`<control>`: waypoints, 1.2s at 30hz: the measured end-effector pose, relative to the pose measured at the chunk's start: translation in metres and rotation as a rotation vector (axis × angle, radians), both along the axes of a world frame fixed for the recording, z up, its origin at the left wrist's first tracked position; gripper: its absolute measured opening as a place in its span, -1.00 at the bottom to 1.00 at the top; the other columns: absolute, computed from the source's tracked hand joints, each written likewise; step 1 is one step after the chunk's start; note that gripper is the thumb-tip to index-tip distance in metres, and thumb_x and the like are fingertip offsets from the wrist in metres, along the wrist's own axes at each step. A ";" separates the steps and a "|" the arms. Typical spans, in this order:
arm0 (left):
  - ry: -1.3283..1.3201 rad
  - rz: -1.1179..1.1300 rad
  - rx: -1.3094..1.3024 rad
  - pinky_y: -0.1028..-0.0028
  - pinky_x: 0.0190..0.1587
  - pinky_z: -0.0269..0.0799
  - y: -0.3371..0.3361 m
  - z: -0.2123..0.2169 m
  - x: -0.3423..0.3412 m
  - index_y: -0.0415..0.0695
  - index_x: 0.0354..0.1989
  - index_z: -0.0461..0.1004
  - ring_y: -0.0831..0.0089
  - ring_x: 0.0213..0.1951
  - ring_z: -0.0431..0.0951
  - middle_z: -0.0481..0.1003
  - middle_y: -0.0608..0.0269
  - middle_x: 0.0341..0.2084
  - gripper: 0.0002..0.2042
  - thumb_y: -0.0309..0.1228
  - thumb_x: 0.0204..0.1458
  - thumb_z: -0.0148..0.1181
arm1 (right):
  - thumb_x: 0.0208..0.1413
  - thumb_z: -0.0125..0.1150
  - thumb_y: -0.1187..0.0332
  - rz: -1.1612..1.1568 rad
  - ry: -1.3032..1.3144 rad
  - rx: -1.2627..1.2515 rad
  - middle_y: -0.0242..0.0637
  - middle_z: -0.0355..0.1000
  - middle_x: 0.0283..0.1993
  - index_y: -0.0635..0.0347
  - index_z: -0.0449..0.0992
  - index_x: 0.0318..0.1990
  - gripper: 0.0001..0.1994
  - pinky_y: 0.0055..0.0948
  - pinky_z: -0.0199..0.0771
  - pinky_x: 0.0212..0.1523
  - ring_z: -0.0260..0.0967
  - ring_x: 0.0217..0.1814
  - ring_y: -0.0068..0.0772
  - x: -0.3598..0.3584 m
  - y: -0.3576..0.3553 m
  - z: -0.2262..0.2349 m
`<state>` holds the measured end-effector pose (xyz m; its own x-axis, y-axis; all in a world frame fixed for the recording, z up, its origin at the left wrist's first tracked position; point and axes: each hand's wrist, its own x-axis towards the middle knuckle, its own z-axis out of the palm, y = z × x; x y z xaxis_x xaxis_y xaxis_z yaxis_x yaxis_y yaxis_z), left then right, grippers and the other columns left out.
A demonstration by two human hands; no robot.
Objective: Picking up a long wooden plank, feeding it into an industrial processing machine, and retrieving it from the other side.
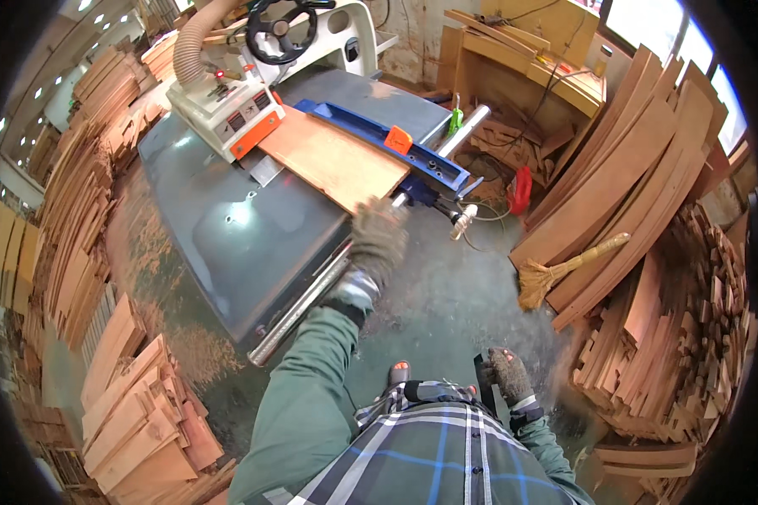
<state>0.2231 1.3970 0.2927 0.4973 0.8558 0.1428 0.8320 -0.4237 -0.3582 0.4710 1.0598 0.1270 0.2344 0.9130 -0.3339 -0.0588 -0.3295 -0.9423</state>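
The left grip (379, 240), in a worn grey glove, is at the near end of a flat wooden board (337, 156); its fingers meet the end edge, but I cannot tell whether they close around it or just rest there. The board runs away from this grip, lying on the dark surface (253, 252) of a machine, with a blue fence (370, 139) along its right side. Ahead of the grip, at the board's far end, stands a white-and-orange guard (232, 122). A metal rail (299, 303) edges the surface, running from the left grip back toward the person. The right grip (509, 374), gloved too, hangs low, its fingers curled beside a dark narrow object (483, 383); I cannot tell whether it holds this. Beyond and right of that grip, a straw broom (568, 268) leans against tall planks (619, 172).
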 end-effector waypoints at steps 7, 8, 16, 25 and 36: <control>-0.434 -0.394 -0.679 0.03 0.07 0.38 -0.156 -0.125 -0.086 -0.08 -0.13 0.53 0.04 0.04 0.46 0.51 -0.05 -0.16 -0.76 -0.41 0.05 0.00 | 0.18 0.05 0.33 0.011 0.120 -0.310 -0.14 0.48 -0.18 0.18 0.49 -0.11 -0.80 -0.29 0.47 -0.19 0.46 -0.20 -0.19 -0.010 -0.011 -0.009; -0.322 -0.254 -0.830 0.07 0.05 0.39 -0.182 -0.160 -0.107 -0.07 -0.16 0.54 0.08 0.04 0.46 0.51 -0.05 -0.14 -0.78 -0.40 0.05 0.02 | 0.19 0.06 0.31 0.087 0.012 -0.320 -0.14 0.49 -0.21 0.18 0.50 -0.13 -0.80 -0.30 0.46 -0.21 0.46 -0.23 -0.21 -0.011 -0.010 -0.005; -0.203 0.600 -1.009 0.14 0.04 0.45 -0.480 -0.333 -0.364 -0.08 -0.10 0.59 0.04 -0.07 0.57 0.57 0.04 -0.11 -0.71 -0.31 0.10 0.00 | 0.24 0.04 0.19 0.715 -0.461 -0.241 -0.13 0.51 -0.26 0.24 0.53 -0.10 -0.70 -0.34 0.48 -0.21 0.48 -0.27 -0.25 -0.023 0.019 0.011; -0.600 0.909 -1.062 0.13 0.03 0.47 -0.641 -0.325 -0.303 -0.13 -0.09 0.59 0.01 -0.05 0.57 0.56 -0.01 -0.08 -0.68 -0.22 0.16 0.01 | 0.27 0.06 0.11 1.207 -0.308 -0.165 -0.25 0.53 -0.17 0.22 0.46 0.09 -0.59 -0.41 0.54 -0.26 0.48 -0.25 -0.43 -0.118 0.026 0.043; -0.985 0.721 -0.722 0.15 0.20 0.31 -0.646 -0.295 -0.390 -0.10 -0.01 0.55 0.01 0.08 0.48 0.52 -0.02 0.02 -0.50 0.03 0.20 -0.10 | 0.27 0.00 0.04 1.365 -0.385 -0.080 -0.05 0.54 -0.15 0.23 0.46 0.11 -0.54 -0.28 0.52 -0.11 0.53 -0.21 -0.24 -0.331 0.049 0.073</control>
<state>-0.1671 0.7514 -0.0027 -0.1183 0.9082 -0.4015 0.7193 0.3571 0.5959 0.1396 1.1088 0.2003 -0.7149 0.4751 -0.5130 0.5958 0.0298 -0.8026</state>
